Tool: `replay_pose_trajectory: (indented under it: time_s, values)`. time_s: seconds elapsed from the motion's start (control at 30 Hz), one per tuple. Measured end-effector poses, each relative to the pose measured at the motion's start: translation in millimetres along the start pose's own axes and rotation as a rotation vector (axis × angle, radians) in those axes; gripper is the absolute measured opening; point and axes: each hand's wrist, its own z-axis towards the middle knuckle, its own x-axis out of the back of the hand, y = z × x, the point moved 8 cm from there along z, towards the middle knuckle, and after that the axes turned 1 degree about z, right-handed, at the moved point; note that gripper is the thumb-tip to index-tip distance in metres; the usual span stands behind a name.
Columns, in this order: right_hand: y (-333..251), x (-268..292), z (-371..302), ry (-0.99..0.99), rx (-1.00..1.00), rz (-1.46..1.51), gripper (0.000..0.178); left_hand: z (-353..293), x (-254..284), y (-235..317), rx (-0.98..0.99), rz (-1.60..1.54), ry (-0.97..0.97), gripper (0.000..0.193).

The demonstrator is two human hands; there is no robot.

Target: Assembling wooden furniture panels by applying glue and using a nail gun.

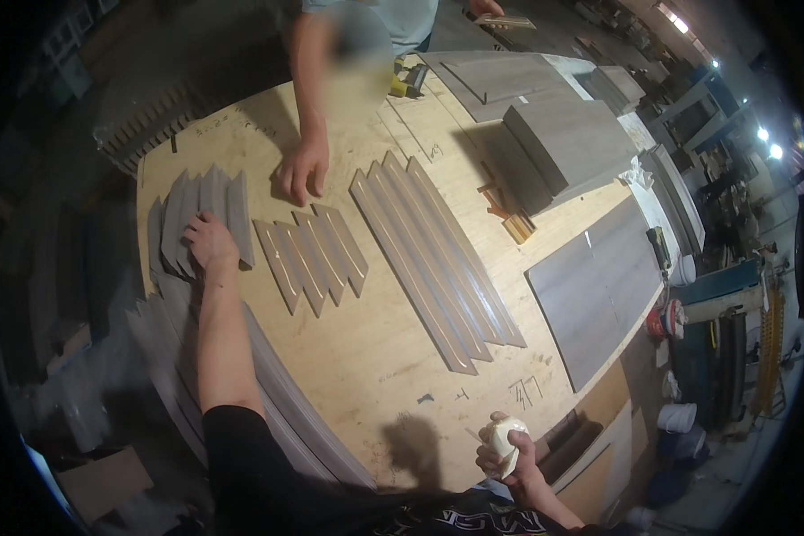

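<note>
My left hand [211, 241] reaches out to a pile of short grey moulding strips [228, 196] with angled ends, its fingers curled over them. In my right hand [525, 466], near the table's front edge, is a white squeeze bottle [508, 439], with the fingers wrapped round it. Between the hands lies a row of short mitred strips [317, 259], each with a pale, shiny line along it. To their right is a set of long mitred strips [438, 263] with similar lines.
Across the wooden table [393, 393], a co-worker's hand [305, 168] hovers by the short strips. Grey panels [598, 286] and a grey box-shaped piece [572, 147] occupy the right side. Longer strips [286, 411] lie along the left edge. A yellow-black power tool [408, 79] rests at the back.
</note>
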Motion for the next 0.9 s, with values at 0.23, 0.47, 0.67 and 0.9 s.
replay_pose_trajectory:
  time_s: [0.23, 0.47, 0.67, 0.9]
  values:
    - [2, 5, 2, 0.002, -0.049, 0.025, 0.054, 2, -26, -6, 0.075, -0.141, -0.127, 0.057]
    - [-8, 16, 3, 0.009, -0.027, 0.044, 0.052, 3, 1, -2, 0.127, -0.183, -0.201, 0.060]
    - [-18, 23, 5, -0.010, -0.015, 0.084, 0.051, -15, 22, -22, 0.192, -0.334, -0.390, 0.079]
    - [-30, 20, -5, -0.194, -0.084, 0.137, 0.050, -93, 44, -78, 0.187, -0.882, -0.121, 0.062]
